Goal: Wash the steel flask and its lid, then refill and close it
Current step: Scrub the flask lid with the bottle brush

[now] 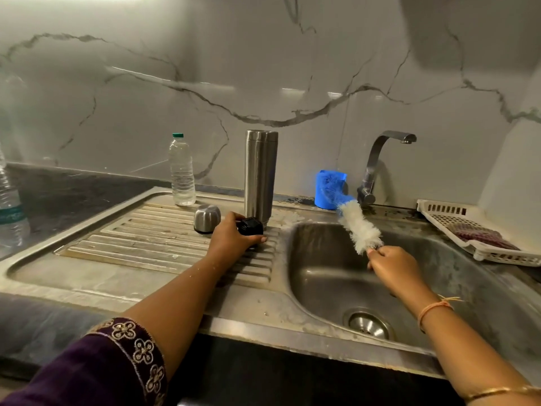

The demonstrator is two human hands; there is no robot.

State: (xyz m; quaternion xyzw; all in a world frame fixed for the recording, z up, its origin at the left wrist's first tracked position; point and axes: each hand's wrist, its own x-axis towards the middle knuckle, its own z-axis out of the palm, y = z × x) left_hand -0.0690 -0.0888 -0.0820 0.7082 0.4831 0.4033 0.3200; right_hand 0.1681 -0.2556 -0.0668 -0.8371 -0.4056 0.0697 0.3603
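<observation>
Flask: the steel flask (260,177) stands upright on the drainboard (146,230), long axis vertical, near the basin edge.
Left hand: the left hand (234,237) rests on the drainboard with fingers curled round the black stopper (250,226), which sits touching or just beside the flask's foot.
Right hand: the right hand (393,268) hangs over the sink basin (322,276), fingertips pinching the handle end of the bottle brush (358,227); the bristles slant up toward 11 o'clock.
Key relation: the flask lies at 1 o'clock from the left hand and at 10 o'clock from the right; the left is much nearer.
Steel cap: the steel cap (207,218) sits at 9 o'clock from the stopper.
Judgement: the stopper probably gets scrubbed next, so it must travel toward 3 o'clock to meet the brush.
Elsewhere: a water bottle (182,171) at 11 o'clock; the tap (380,159) behind the basin.
</observation>
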